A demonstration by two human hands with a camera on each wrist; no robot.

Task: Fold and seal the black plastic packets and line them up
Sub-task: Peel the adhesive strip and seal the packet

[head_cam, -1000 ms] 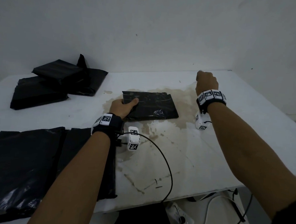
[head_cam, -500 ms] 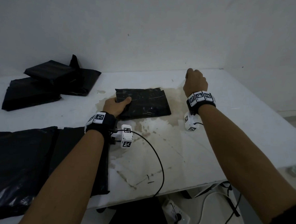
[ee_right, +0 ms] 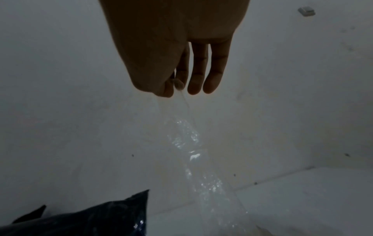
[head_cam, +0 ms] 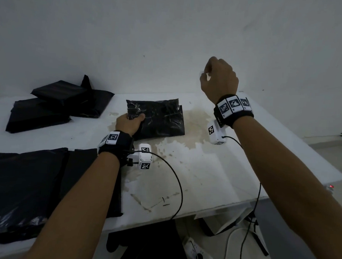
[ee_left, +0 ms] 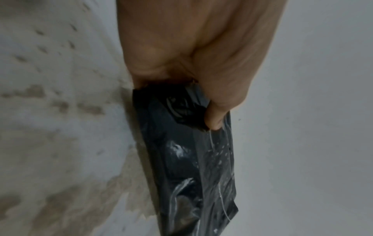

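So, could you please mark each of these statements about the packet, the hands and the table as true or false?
1. The left hand grips the folded packet. True.
2. The right hand rests flat on the table. False: it is raised, pinching a clear strip.
3. The packet lies over a brownish stain. True.
4. Other black packets sit far right. False: they sit far left.
5. Flat black bags lie near left. True.

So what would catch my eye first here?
Likely the right hand raised above the table, pinching a clear strip that trails down toward a black packet. The left hand grips that packet's near corner, on a brown stain.
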